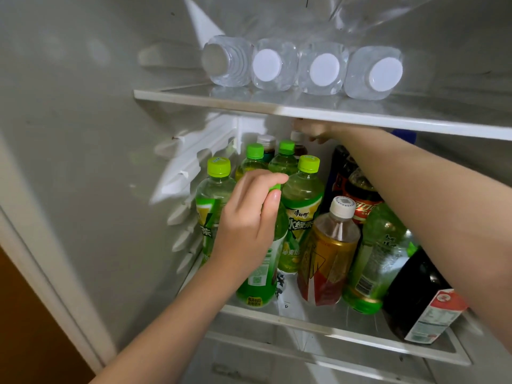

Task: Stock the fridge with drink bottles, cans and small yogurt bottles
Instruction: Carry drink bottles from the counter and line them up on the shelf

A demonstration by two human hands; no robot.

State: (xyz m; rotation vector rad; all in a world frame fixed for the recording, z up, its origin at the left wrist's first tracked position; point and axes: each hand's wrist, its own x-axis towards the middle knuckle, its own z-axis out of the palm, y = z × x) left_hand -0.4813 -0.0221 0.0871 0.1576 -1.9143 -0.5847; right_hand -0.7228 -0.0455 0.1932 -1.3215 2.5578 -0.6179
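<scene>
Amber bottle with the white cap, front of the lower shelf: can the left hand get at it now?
Probably yes once freed: the left hand grips a green tea bottle, but the amber bottle stands beside it, cap uncovered.

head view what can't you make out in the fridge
Head view:
- Right hand: its fingers are dim, partly behind the upper shelf edge; grip unclear.
- Green bottle: cap mostly covered by the left hand.
- Dark bottle: top hidden behind the right forearm.
- Back-row bottles: labels blocked by bottles in front.
</scene>
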